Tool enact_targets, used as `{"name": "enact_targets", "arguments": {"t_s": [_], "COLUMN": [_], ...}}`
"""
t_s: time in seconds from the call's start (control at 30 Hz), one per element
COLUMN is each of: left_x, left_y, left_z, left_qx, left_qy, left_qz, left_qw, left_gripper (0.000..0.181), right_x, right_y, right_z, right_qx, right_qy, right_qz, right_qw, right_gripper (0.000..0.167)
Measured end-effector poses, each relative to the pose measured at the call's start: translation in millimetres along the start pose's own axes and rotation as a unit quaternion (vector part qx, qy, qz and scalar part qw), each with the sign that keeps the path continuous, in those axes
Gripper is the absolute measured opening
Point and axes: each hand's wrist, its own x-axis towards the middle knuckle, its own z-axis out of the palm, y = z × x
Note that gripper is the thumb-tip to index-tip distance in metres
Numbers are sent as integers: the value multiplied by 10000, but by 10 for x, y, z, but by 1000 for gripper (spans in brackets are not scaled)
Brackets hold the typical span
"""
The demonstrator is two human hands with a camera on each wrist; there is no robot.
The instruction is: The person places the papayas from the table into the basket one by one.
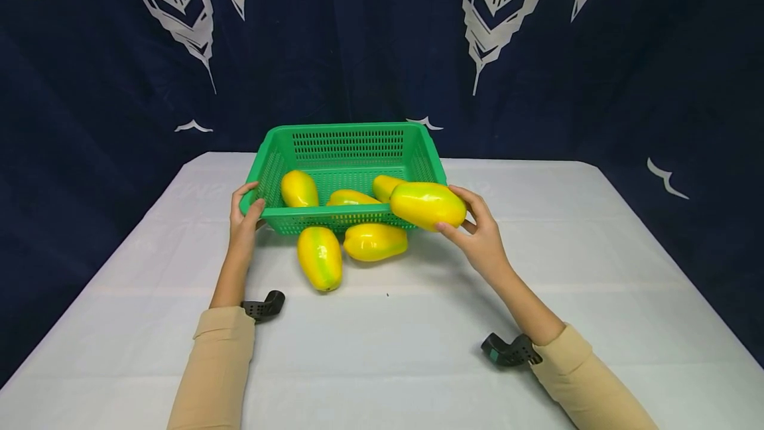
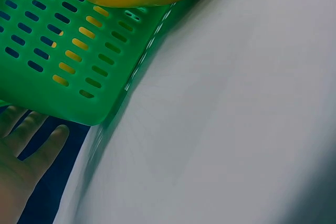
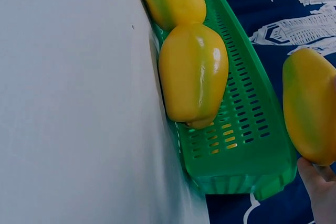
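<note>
A green slotted plastic basket [image 1: 358, 211] stands at the far part of the table. My left hand [image 1: 243, 224] grips its near left corner, thumb on the rim. My right hand [image 1: 483, 237] holds a yellow papaya [image 1: 428, 206] by its right end, at the basket's near right corner; in the right wrist view that papaya [image 3: 310, 106] is apart from the basket wall. Inside lie three papayas, one at the left [image 1: 300, 188], two partly hidden behind the front rim and held fruit. Before the basket rest a green-streaked papaya [image 1: 320, 259] and another papaya [image 1: 375, 242] lying sideways.
A white cloth covers the table [image 1: 382, 350]. Behind it hangs a dark blue curtain [image 1: 358, 52] with white drawings. Each wrist wears a black camera mount, the left mount [image 1: 264, 307] and the right mount [image 1: 510, 352] both close above the cloth.
</note>
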Motion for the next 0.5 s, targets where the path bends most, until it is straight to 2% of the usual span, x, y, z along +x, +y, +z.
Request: {"name": "enact_targets", "arguments": {"t_s": [0.2,0.5], "left_x": [-16,-1], "left_y": [3,-5], "left_z": [-4,1], "left_qx": [33,-62], "left_qy": [-67,8], "left_qz": [30,-35], "left_qw": [10000,10000], "left_gripper": [44,42], "right_x": [-12,-14], "right_y": [8,-15], "right_z": [5,13], "right_qx": [-82,-216], "right_qy": [77,144], "right_qz": [-16,-69], "right_qw": [9999,9996], "right_gripper": [58,58]}}
